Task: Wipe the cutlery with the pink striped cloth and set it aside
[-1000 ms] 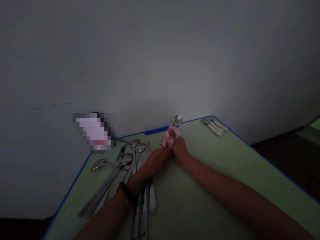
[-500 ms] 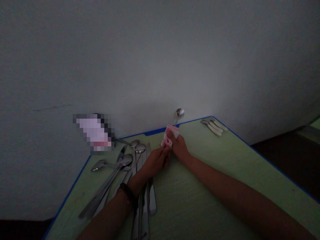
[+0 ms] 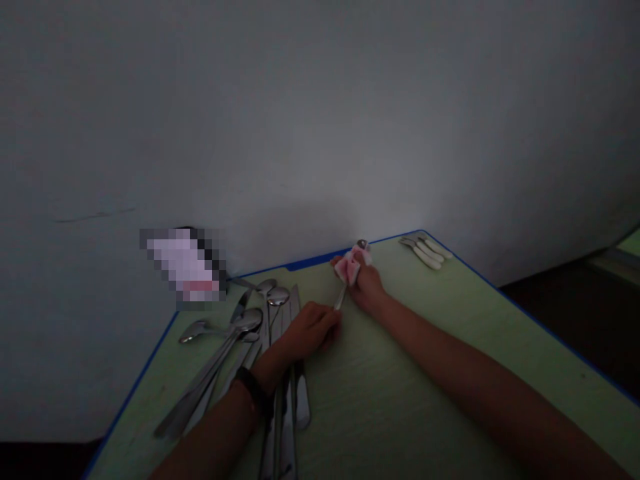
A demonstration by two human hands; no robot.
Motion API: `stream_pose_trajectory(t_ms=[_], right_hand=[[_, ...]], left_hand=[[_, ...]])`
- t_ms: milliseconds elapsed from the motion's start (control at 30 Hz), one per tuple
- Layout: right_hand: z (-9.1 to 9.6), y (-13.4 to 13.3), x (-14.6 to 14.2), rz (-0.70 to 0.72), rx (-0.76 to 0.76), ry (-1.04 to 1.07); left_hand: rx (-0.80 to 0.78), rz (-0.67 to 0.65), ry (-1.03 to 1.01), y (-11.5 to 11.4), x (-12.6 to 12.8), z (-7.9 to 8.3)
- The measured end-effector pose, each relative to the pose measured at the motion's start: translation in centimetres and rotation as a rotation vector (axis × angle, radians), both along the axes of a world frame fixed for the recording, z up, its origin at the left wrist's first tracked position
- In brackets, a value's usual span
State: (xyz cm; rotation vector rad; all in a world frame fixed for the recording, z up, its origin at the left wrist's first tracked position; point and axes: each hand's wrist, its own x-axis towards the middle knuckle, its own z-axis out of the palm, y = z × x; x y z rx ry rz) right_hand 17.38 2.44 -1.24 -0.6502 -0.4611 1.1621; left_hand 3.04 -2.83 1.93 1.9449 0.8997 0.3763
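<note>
My left hand [image 3: 315,327], with a dark band on its wrist, is closed on the handle end of a metal spoon [image 3: 341,297]. My right hand [image 3: 367,283] grips a pink and white cloth [image 3: 349,268] wrapped around the spoon's upper part. Only the tip of the spoon's bowl shows above the cloth, and part of the handle is bare between the two hands. Just left of and beneath my left forearm lies a loose pile of metal spoons [image 3: 250,320] and table knives [image 3: 301,397].
The green table [image 3: 380,413] has a blue edge and stands against a grey wall [image 3: 320,120]. Several pieces of cutlery with cream handles [image 3: 427,255], at least one a fork, lie at the back right corner. A blurred-out pale object [image 3: 185,263] leans at the back left.
My right hand and the cloth have slid up the spoon to its bowl, now mostly covered. My left hand has drawn slightly down, and a stretch of handle shows between the hands.
</note>
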Motion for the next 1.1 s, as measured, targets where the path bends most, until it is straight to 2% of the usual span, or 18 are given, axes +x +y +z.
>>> stream_pose_trajectory(t_ms=[100, 233, 333, 400, 467, 633, 767, 933, 1100], right_hand=[[0.5, 0.6, 0.8, 0.024, -0.021, 0.172], [0.6, 0.5, 1.3, 0.085, -0.022, 0.188], [0.6, 0.1, 1.1, 0.126, -0.009, 0.132], [0.5, -0.1, 0.9, 0.142, 0.000, 0.083], [0.4, -0.1, 0.8, 0.122, 0.006, 0.055], [0.2, 0.6, 1.6, 0.035, 0.029, 0.077], [0.3, 1.0, 3.0, 0.024, 0.042, 0.056], [0.4, 0.7, 3.4, 0.036, 0.044, -0.046], [0.7, 0.8, 3.0, -0.047, -0.022, -0.003]], left_hand=[[0.002, -0.059, 0.036, -0.3, -0.2, 0.0], [-0.031, -0.063, -0.066, -0.2, 0.0, 0.1], [-0.016, 0.048, -0.144, 0.1, 0.4, 0.0], [0.013, 0.136, -0.115, 0.3, 0.6, 0.0], [0.031, 0.159, -0.067, 0.5, 0.7, 0.0], [0.031, 0.041, -0.009, 0.3, 0.3, 0.2], [-0.044, 0.001, -0.038, 0.2, -0.1, 0.4], [-0.149, 0.039, -0.134, 0.2, 0.0, 0.4], [-0.176, 0.101, -0.237, 0.2, 0.2, 0.7]])
